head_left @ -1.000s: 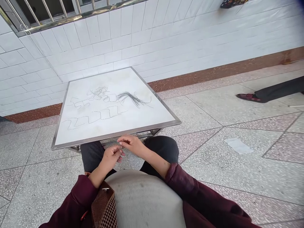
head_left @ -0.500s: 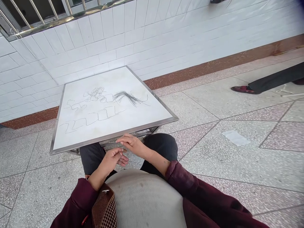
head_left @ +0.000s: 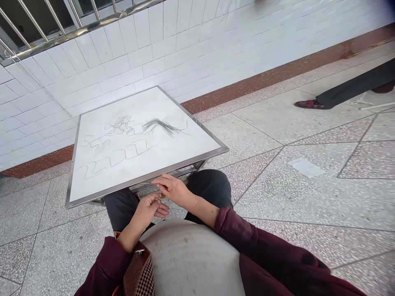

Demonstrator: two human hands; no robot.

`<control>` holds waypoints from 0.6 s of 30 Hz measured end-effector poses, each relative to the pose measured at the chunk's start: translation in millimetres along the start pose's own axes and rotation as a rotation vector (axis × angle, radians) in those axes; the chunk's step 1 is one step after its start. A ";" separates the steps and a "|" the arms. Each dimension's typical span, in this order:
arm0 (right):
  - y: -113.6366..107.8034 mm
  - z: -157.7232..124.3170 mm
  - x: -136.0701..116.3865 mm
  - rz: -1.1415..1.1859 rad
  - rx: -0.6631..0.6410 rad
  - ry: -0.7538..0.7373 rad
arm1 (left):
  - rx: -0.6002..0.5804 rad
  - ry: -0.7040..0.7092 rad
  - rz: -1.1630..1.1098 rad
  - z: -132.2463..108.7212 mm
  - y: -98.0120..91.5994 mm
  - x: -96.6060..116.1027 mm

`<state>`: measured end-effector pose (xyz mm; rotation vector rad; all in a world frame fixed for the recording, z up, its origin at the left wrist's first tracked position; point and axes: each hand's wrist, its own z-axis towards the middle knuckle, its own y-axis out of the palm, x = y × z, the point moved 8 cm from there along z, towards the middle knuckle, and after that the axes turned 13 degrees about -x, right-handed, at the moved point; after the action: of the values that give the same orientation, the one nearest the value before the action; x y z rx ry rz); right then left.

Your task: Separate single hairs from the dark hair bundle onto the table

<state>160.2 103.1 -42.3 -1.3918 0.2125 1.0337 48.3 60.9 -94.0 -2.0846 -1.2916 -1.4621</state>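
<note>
Pinching a thin, pale, wire-like strand (head_left: 144, 183) at thumb and index of the left hand (head_left: 148, 208) and, just beside, at the fingertips of the right hand (head_left: 174, 191). Held just off the front edge of a white, flat, metal-rimmed counter (head_left: 185, 153), pointing left from the right fingertips. Probably gripped this close together for control over something so fine. Can't tell whether one piece through both hands; too thin. On the left, pressed closed at thumb and index only, with other fingers loosely spread, likely to stay out of the way. On the counter, can see a dark bundle of straight, hair-thin strands (head_left: 162, 125), left of that a scribble-like tangle of dark strands (head_left: 119, 123), and nearer the front edge a long dark strand bent into square zigzags (head_left: 125, 154). Likely laid apart to avoid snagging. Set right at the dark-trousered knees (head_left: 211, 187), presumably for easy reach.
</note>
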 end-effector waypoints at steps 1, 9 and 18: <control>0.1 -0.7 -0.7 -0.026 0.012 0.008 | 0.015 -0.004 0.035 0.0 -0.3 0.1; -6.3 0.3 -2.4 0.116 -0.011 -0.055 | 0.156 0.044 0.181 -2.4 -11.6 5.8; 0.5 -7.6 -24.0 0.336 -0.309 -0.134 | 0.533 0.297 0.778 -33.1 -34.7 49.3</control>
<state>149.5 85.2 -28.3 -1.5895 0.1973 1.4827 5.1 83.2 -45.4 -1.6342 -0.5498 -0.8977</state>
